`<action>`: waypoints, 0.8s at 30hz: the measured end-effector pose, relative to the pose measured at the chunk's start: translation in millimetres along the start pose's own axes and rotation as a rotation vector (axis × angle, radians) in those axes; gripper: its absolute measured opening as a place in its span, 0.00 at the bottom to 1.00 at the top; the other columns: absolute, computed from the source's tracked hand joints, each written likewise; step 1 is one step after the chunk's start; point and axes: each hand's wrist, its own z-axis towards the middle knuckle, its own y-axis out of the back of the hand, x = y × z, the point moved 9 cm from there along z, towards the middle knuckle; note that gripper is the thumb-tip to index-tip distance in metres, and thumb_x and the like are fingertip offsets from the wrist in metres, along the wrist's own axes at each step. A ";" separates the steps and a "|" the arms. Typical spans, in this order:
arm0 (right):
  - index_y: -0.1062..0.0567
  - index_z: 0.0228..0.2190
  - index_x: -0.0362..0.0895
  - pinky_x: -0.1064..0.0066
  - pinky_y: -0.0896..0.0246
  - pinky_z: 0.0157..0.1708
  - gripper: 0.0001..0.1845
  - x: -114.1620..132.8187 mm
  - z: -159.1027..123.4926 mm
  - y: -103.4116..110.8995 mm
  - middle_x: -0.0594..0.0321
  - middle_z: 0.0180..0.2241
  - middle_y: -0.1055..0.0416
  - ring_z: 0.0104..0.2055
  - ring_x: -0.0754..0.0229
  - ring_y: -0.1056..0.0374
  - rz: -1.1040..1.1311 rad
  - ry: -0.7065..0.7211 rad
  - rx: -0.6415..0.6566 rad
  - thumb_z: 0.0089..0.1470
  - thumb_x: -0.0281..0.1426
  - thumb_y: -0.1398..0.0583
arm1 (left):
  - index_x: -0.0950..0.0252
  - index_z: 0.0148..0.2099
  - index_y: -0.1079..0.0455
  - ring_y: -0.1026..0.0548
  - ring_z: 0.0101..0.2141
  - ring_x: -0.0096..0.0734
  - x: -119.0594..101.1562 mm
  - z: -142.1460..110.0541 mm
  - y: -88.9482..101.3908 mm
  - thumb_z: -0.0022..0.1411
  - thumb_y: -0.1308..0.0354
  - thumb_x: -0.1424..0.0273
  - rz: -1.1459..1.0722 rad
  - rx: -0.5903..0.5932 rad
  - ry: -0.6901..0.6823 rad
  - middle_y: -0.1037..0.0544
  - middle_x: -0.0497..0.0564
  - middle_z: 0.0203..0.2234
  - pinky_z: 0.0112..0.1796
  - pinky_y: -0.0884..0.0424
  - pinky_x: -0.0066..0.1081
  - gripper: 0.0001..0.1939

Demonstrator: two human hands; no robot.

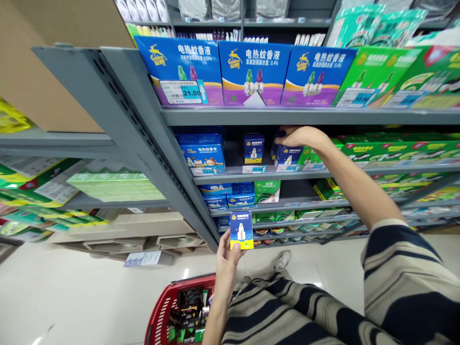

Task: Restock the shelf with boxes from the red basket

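Observation:
My left hand (229,251) is closed around a small blue and yellow box of mosquito repellent liquid (241,230), held upright in front of the lower shelves with its printed face toward me. My right hand (295,136) reaches into the second shelf, over the top of a small dark blue box (288,155). Its fingertips go into shadow behind and beside that box, so I cannot tell whether they grip anything. A similar blue box (253,148) stands alone to the left of my right hand.
Large blue boxes (254,72) line the shelf above my right hand, with green boxes (377,72) to their right. A grey shelf post (118,110) stands at left. Below, a red shopping basket (158,306) holds several dark packages. Blue boxes (203,153) fill the second shelf's left end.

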 end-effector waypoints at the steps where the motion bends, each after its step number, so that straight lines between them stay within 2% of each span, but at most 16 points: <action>1: 0.15 0.60 0.47 0.46 0.28 0.69 0.40 3.3 -2.1 -0.7 0.50 0.62 0.21 0.67 0.32 0.25 -0.038 -0.047 0.058 0.55 0.57 0.26 | 0.58 0.67 0.24 0.16 0.52 0.40 -0.6 0.2 -0.6 0.59 0.19 0.53 0.002 0.001 -0.001 0.19 0.59 0.60 0.50 0.15 0.33 0.38; 3: 0.19 0.66 0.45 0.45 0.34 0.73 0.41 17.3 -9.2 4.3 0.49 0.67 0.25 0.71 0.32 0.30 -0.076 -0.084 0.107 0.61 0.58 0.30 | 0.57 0.67 0.24 0.16 0.52 0.40 -0.7 0.7 -1.9 0.59 0.19 0.53 0.004 -0.002 0.001 0.19 0.58 0.60 0.50 0.15 0.34 0.38; 5: 0.24 0.70 0.46 0.44 0.37 0.75 0.39 40.7 -18.2 14.9 0.51 0.69 0.28 0.73 0.35 0.32 -0.038 -0.037 0.067 0.71 0.57 0.39 | 0.58 0.66 0.24 0.16 0.52 0.41 0.3 1.6 -3.4 0.58 0.18 0.53 0.005 -0.008 0.003 0.19 0.58 0.60 0.50 0.15 0.35 0.38; 7: 0.27 0.72 0.49 0.47 0.38 0.76 0.35 67.4 -27.7 21.8 0.56 0.70 0.28 0.73 0.39 0.32 0.030 0.051 0.044 0.76 0.54 0.45 | 0.59 0.66 0.24 0.16 0.51 0.41 1.6 3.3 -5.4 0.57 0.18 0.53 0.013 -0.009 0.005 0.19 0.59 0.59 0.49 0.15 0.34 0.39; 11: 0.26 0.71 0.55 0.56 0.29 0.68 0.31 105.8 -39.0 19.4 0.63 0.67 0.25 0.67 0.42 0.26 0.071 0.172 0.155 0.72 0.47 0.36 | 0.57 0.67 0.25 0.16 0.51 0.41 -3.9 10.7 -14.6 0.58 0.19 0.52 0.061 0.048 -0.008 0.20 0.59 0.62 0.45 0.15 0.31 0.40; 15: 0.22 0.66 0.55 0.56 0.26 0.62 0.27 111.6 -40.7 24.0 0.63 0.62 0.21 0.61 0.43 0.22 0.034 0.242 0.178 0.69 0.39 0.33 | 0.55 0.69 0.26 0.16 0.52 0.39 -33.0 22.3 -26.3 0.60 0.20 0.53 0.105 0.130 -0.108 0.21 0.57 0.64 0.45 0.16 0.28 0.39; 18: 0.21 0.65 0.54 0.53 0.26 0.65 0.26 111.3 -47.4 27.8 0.64 0.62 0.20 0.62 0.43 0.22 0.074 0.338 0.171 0.68 0.40 0.31 | 0.54 0.71 0.28 0.17 0.56 0.41 -61.1 33.3 -33.7 0.62 0.21 0.53 0.122 0.144 -0.192 0.22 0.57 0.66 0.44 0.16 0.27 0.40; 20: 0.23 0.68 0.51 0.50 0.29 0.70 0.31 113.3 -59.4 31.6 0.59 0.66 0.24 0.67 0.41 0.26 0.103 0.384 0.139 0.67 0.41 0.31 | 0.53 0.73 0.29 0.18 0.59 0.42 -78.7 40.9 -42.8 0.63 0.22 0.53 0.126 0.156 -0.247 0.23 0.58 0.68 0.45 0.16 0.27 0.40; 22: 0.25 0.71 0.45 0.47 0.36 0.76 0.33 121.7 -81.0 39.0 0.53 0.71 0.30 0.74 0.40 0.33 0.147 0.445 0.069 0.70 0.41 0.33 | 0.52 0.74 0.30 0.19 0.62 0.43 -95.9 47.3 -59.4 0.66 0.24 0.53 0.147 0.194 -0.314 0.25 0.57 0.70 0.52 0.16 0.30 0.39; 24: 0.26 0.70 0.42 0.45 0.41 0.79 0.30 133.2 -110.0 48.7 0.50 0.73 0.32 0.76 0.40 0.37 0.243 0.503 -0.012 0.74 0.42 0.38 | 0.53 0.75 0.30 0.23 0.68 0.45 -113.0 52.0 -85.0 0.71 0.27 0.54 0.194 0.262 -0.395 0.27 0.57 0.72 0.62 0.20 0.36 0.35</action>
